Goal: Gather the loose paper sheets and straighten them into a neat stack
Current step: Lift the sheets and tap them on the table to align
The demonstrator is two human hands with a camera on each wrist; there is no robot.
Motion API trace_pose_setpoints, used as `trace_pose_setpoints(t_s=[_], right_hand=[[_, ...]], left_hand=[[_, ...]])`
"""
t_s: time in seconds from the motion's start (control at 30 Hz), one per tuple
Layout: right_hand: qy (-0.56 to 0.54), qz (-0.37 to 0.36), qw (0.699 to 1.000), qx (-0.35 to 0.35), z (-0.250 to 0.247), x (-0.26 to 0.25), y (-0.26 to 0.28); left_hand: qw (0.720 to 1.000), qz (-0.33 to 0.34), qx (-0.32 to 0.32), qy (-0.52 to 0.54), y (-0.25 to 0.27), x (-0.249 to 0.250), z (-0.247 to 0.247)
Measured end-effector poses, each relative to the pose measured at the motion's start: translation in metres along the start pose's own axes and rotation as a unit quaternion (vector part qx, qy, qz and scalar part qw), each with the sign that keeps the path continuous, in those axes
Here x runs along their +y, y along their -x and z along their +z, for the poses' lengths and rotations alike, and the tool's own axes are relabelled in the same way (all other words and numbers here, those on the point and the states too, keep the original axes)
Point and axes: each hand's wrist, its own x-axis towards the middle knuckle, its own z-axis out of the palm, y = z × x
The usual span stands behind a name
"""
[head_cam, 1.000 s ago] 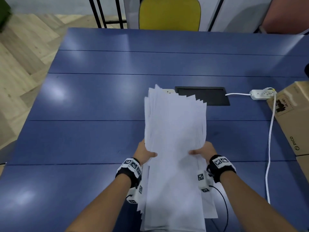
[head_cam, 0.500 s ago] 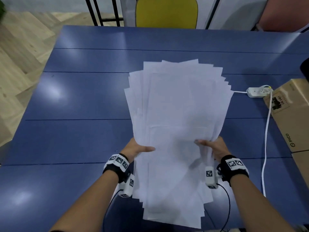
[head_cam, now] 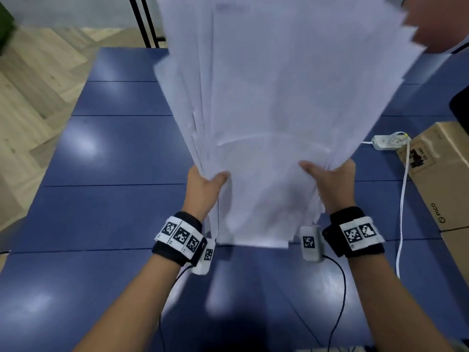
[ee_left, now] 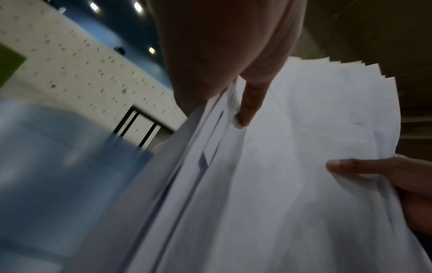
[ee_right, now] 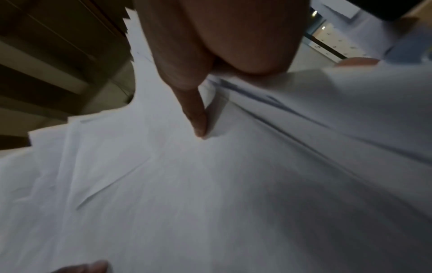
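Up went the paper sheets (head_cam: 279,97), off the table (head_cam: 114,212). My left hand (head_cam: 203,191) and right hand (head_cam: 332,186) pinch their sides. Edges are still uneven, so I should tap them straight.

Blue table (head_cam: 121,153), seamed into panels, glare patches on top. Pale herringbone wood floor (head_cam: 38,80) off the left hand's side. Black metal legs (head_cam: 146,21) beyond the table's far edge. Cardboard box (head_cam: 441,174) and white power strip (head_cam: 388,142) out past the right hand. Perforated pale wall (ee_left: 77,70); ceiling spotlights (ee_left: 138,6).
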Motion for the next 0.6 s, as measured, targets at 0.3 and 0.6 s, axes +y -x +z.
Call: trace_pose_setpoints(t_s=[0.3, 0.6], right_hand=[[-0.072, 0.013, 0.997, 0.000, -0.003, -0.001, 0.014], [-0.014, 0.022, 0.998, -0.060, -0.016, 0.012, 0.010]], left_hand=[[0.998, 0.024, -0.039, -0.031, 0.003, -0.004, -0.015], [0.997, 0.007, -0.041, -0.058, -0.007, -0.018, -0.031]])
